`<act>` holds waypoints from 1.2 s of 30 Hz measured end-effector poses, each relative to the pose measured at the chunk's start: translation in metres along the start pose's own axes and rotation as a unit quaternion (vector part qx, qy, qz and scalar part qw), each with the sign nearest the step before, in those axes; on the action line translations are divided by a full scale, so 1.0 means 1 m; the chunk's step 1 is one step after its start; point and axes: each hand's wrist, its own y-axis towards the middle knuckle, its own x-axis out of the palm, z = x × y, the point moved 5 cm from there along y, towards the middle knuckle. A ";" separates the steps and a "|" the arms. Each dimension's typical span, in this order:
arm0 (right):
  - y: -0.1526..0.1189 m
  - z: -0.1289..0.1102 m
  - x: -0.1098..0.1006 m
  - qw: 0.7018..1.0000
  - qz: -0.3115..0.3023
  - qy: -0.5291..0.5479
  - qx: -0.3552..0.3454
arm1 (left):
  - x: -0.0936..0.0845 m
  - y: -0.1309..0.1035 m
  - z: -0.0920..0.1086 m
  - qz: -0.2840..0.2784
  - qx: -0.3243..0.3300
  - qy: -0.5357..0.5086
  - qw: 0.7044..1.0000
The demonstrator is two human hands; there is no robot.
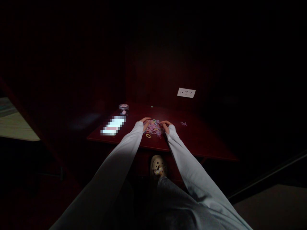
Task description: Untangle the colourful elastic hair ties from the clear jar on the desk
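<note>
A loose pile of small pink, purple and other coloured bands lies near the front edge of the dark red table. At the pile's left side is my left hand, its fingers apart and curved around the edge. My right hand curves in the same way along the right side, fingers apart. Both hands touch or nearly touch the bands, with nothing visibly gripped. A yellow band rests at the front of the pile.
A clear round container stands at the back left, behind a bright pixelated rectangle. A few bands lie to the right, and a green band at the back. A white socket panel is on the wall.
</note>
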 end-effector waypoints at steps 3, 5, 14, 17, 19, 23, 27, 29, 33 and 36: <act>-0.001 -0.002 0.000 1.000 -0.001 -0.001 -0.006 | 0.003 0.003 -0.005 0.009 -0.017 -0.029 0.999; -0.001 -0.002 0.000 1.000 -0.001 -0.004 -0.005 | 0.006 0.005 -0.007 0.008 -0.025 -0.059 0.998; 0.002 0.006 -0.001 0.999 0.015 -0.032 -0.010 | 0.009 0.012 -0.007 0.016 -0.009 -0.146 0.989; 0.003 0.006 -0.002 0.998 0.016 -0.063 -0.019 | 0.007 0.012 -0.007 0.014 -0.013 -0.132 0.991; 0.002 0.003 -0.001 0.994 0.006 -0.098 -0.048 | 0.007 0.012 -0.007 0.015 -0.016 -0.119 0.993; -0.003 -0.003 0.007 0.974 -0.053 -0.191 -0.112 | 0.007 0.009 -0.008 0.012 -0.018 -0.089 0.996; -0.003 0.003 0.013 0.951 -0.099 -0.271 -0.114 | 0.009 0.006 -0.010 -0.015 -0.001 -0.042 0.999; -0.002 0.004 0.013 0.952 -0.097 -0.265 -0.114 | 0.008 0.005 -0.009 -0.015 0.024 -0.008 1.000; 0.000 0.000 0.007 0.969 -0.074 -0.206 -0.110 | 0.007 0.003 -0.003 -0.027 0.055 0.051 0.997; 0.001 0.000 0.004 0.982 -0.044 -0.167 -0.083 | 0.005 0.002 0.000 -0.031 0.054 0.069 0.996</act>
